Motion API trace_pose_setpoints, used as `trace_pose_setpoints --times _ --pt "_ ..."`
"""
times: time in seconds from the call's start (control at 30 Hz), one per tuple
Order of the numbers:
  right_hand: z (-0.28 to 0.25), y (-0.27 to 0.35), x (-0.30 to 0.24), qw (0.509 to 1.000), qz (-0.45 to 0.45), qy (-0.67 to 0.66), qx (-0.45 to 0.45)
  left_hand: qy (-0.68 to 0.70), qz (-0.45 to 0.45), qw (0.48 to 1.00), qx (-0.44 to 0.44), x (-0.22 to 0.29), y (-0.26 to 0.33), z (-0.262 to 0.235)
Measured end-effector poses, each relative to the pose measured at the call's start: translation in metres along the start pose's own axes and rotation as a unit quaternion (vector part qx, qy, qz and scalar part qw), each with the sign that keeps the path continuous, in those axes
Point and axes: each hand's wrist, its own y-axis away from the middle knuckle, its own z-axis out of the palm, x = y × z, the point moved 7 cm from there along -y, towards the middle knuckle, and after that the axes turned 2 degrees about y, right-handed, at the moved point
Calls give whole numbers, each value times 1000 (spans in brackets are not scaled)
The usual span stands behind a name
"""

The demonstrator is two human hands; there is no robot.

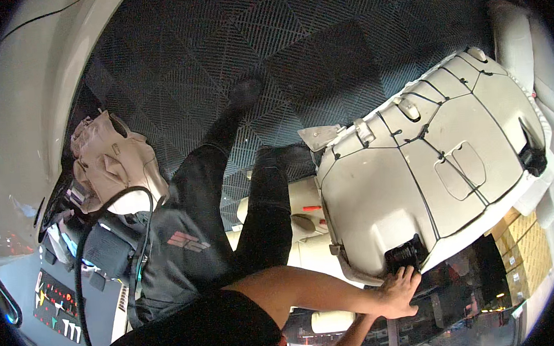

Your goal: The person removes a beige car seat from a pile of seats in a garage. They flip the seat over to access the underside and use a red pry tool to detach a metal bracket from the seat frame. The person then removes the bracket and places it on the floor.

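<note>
A large white moulded plastic shell (430,162) fills the right side, with thin black wires (419,182) strung across its panels. At its lower edge sits a black connector block (403,253). My right hand (398,292) lies against that block with fingers spread, touching it and the shell's rim without closing around anything. A second bare forearm (351,340) rises from the lower edge toward the same spot. Its hand, my left, is hidden behind the right one.
Black trouser legs (264,212) and a dark shirt with a red mark (185,240) reach toward a black ribbed floor mat (293,37). A beige cloth item (112,162) with a black cable (84,263) hangs at left. Cardboard boxes (520,246) stand at right.
</note>
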Motion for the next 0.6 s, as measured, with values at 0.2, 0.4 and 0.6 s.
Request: trace_pose_setpoints --times 0.2,0.4,0.6 --pt "-4 58 -15 997 -26 12 76 -82 -6 996 -46 -8 -9 21" --pt "18 63 -19 993 -51 15 109 -84 23 996 -23 2 -5 3" --pt "47 59 -28 981 -58 46 178 -131 72 987 -58 -6 -2 -3"
